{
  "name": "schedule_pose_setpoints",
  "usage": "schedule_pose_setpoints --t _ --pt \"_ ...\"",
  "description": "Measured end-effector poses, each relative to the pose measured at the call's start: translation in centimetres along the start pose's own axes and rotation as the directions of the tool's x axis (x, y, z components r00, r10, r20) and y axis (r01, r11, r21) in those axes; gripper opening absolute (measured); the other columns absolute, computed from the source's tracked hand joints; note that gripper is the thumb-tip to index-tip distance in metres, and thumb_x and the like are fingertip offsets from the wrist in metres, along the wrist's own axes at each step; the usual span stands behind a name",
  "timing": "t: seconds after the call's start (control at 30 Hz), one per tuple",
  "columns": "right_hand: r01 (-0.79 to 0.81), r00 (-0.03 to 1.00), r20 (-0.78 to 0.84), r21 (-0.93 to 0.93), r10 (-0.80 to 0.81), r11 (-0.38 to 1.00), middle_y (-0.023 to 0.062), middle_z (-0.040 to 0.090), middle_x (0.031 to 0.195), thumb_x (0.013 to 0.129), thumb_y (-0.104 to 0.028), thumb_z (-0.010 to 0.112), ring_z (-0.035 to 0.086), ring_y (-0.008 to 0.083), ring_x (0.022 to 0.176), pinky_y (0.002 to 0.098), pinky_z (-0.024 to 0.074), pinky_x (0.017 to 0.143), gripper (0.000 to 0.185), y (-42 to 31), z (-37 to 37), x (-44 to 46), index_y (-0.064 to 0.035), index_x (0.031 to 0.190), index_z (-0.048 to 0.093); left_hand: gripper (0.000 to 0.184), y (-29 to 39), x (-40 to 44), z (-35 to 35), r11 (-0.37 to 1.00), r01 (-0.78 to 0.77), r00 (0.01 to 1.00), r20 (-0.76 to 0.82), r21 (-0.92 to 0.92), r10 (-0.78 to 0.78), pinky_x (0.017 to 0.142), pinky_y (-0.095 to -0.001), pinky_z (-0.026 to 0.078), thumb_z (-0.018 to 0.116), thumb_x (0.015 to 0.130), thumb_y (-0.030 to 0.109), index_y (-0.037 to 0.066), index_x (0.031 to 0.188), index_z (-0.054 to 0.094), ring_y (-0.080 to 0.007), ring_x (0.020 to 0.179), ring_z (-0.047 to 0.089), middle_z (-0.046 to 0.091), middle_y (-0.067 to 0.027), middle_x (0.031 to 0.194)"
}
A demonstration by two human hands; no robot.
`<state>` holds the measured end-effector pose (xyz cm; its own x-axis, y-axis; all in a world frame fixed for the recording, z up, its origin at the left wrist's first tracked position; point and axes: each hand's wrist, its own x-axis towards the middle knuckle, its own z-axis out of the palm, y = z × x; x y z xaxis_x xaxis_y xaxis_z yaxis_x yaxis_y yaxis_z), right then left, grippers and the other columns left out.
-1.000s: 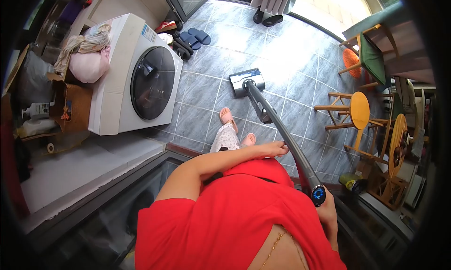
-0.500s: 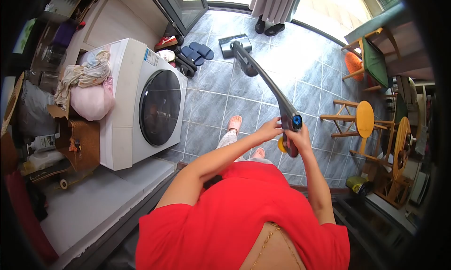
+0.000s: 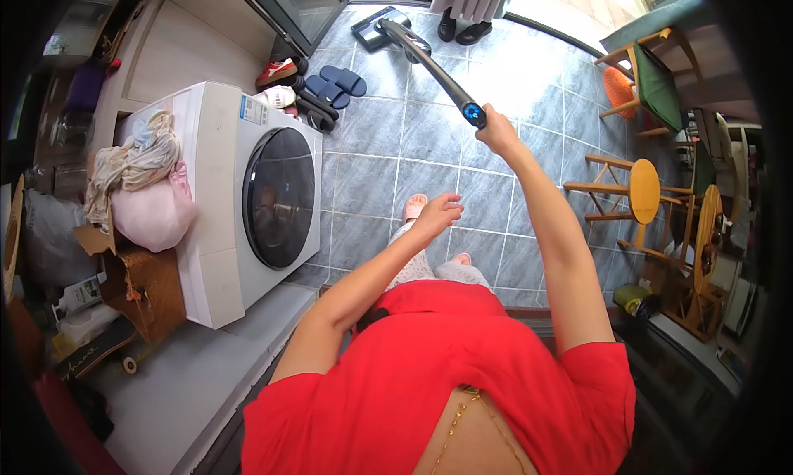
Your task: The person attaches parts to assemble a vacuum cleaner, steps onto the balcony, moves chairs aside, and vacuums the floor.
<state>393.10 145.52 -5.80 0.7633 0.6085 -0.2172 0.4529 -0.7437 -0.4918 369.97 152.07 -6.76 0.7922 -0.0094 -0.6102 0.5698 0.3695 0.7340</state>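
Gripping the upper end of the stick vacuum (image 3: pixel 442 80), the right hand (image 3: pixel 497 133) is stretched forward; the left hand (image 3: pixel 439 215) is held apart, empty, fingers loosely curled. The floor head (image 3: pixel 381 29) is set on the tiles (image 3: pixel 430 132) between the glass door (image 3: pixel 311 9) and dark shoes (image 3: pixel 459 31), which might be bumped by too wide a swing. A slim grey tube, topped by a blue-lit display (image 3: pixel 473 114), is seen.

Your floor cleaner's tube (image 3: pixel 442 80) gleams smooth and metallic-looking over glossy, stone-look tiles (image 3: pixel 429 126) (the stool (image 3: pixel 643 192), smooth wood, appears varnished).
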Motion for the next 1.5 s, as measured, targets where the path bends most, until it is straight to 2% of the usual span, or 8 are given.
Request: schedule_pose_setpoints --t 0.5,0.67,0.83,1.0,1.07,1.2,1.27,1.5 --pt "-0.384 0.923 0.028 -0.020 0.384 0.923 0.0226 0.054 0.076 0.065 -0.012 0.066 0.053 0.0422 0.077 0.0464 0.0416 0.062 0.027 9.6 -10.3 -45.7 -0.0040 0.082 0.047 0.041 -10.6 0.5 14.8 0.985 0.058 0.967 0.238 0.161 -0.096 0.062 -0.0273 0.045 0.059 0.078 0.022 0.003 0.114 0.048 -0.0163 0.077 0.058 0.059 -0.0100 0.092" --pt "-0.643 0.766 0.155 0.161 0.624 0.749 0.0209 0.053 0.073 0.065 -0.012 0.068 0.054 0.0408 0.074 0.0419 0.0426 0.060 0.026 3.3 -12.3 -60.4 -0.0026 0.081 0.050 0.052 -12.9 -1.3 24.5 0.874 0.438 0.825 0.292 0.212 -0.484 0.060 -0.0330 0.050 0.051 0.084 0.044 -0.001 0.110 0.051 -0.0209 0.075 0.059 0.060 -0.0148 0.091" --pt "-0.845 0.525 0.448 0.380 0.724 0.378 0.0219 0.051 0.097 0.071 -0.016 0.066 0.048 0.0365 0.093 0.0400 0.0405 0.079 0.038 -2.6 -14.1 -68.4 0.0026 0.100 0.050 0.033 -19.9 -2.4 29.5 0.621 0.591 0.502 0.368 0.516 -0.783 0.045 -0.0364 0.046 0.057 0.080 0.035 0.002 0.079 0.058 -0.0244 0.054 0.055 0.058 -0.0121 0.069" --pt "-0.804 0.432 0.366 0.570 0.824 0.168 0.0123 0.051 0.077 0.067 -0.012 0.067 0.048 0.0225 0.074 0.0328 0.0401 0.065 0.029 -2.8 -13.6 -67.4 0.0002 0.086 0.049 0.027 -17.3 -2.2 30.7 0.513 0.597 0.406 0.319 0.617 -0.857 0.044 -0.0325 0.044 0.062 0.078 0.027 0.001 0.080 0.060 -0.0210 0.052 0.054 0.057 -0.0099 0.065" --pt "-0.747 0.413 0.323 0.655 0.851 0.114 0.0084 0.050 0.069 0.065 -0.010 0.068 0.048 0.0170 0.066 0.0300 0.0399 0.059 0.026 -1.0 -12.5 -64.9 -0.0008 0.080 0.048 0.028 -16.8 -0.3 29.9 0.701 0.324 0.658 0.381 0.635 -0.650 0.047 -0.0307 0.045 0.068 0.072 0.027 0.001 0.077 0.060 -0.0209 0.053 0.054 0.056 -0.0091 0.062" --pt "-0.472 0.650 -0.010 0.779 0.760 0.413 0.0000 0.052 0.061 0.065 -0.004 0.063 0.049 0.0109 0.052 0.0256 0.0401 0.049 0.017 6.5 -7.4 -59.2 -0.0021 0.074 0.049 0.077 -12.4 7.2 27.8 0.803 0.348 0.760 0.355 0.485 -0.544 0.083 -0.0430 0.044 0.073 0.067 0.032 -0.003 0.122 0.034 -0.0275 0.105 0.049 0.051 -0.0158 0.111" --pt "-0.520 0.573 0.197 0.838 0.795 0.167 0.0019 0.051 0.057 0.064 -0.001 0.059 0.049 0.0110 0.044 0.0261 0.0389 0.040 0.014 9.3 -8.0 -53.2 -0.0018 0.075 0.052 0.097 -8.6 10.1 26.8 0.878 0.325 0.780 0.425 0.353 -0.459 0.085 -0.0401 0.043 0.071 0.069 0.039 -0.007 0.133 0.015 -0.0257 0.108 0.048 0.047 -0.0156 0.120" --pt "-0.491 0.673 0.107 0.805 0.732 0.334 0.0066 0.052 0.054 0.063 0.000 0.056 0.049 0.0135 0.038 0.0278 0.0374 0.035 0.020 13.9 -9.5 -29.2 0.0020 0.082 0.051 0.043 2.4 15.9 24.1 0.972 0.222 0.855 0.462 0.080 -0.233 0.079 -0.0349 0.044 0.047 0.087 0.044 0.010 0.113 0.053 -0.0191 0.098 0.052 0.053 -0.0040 0.112"
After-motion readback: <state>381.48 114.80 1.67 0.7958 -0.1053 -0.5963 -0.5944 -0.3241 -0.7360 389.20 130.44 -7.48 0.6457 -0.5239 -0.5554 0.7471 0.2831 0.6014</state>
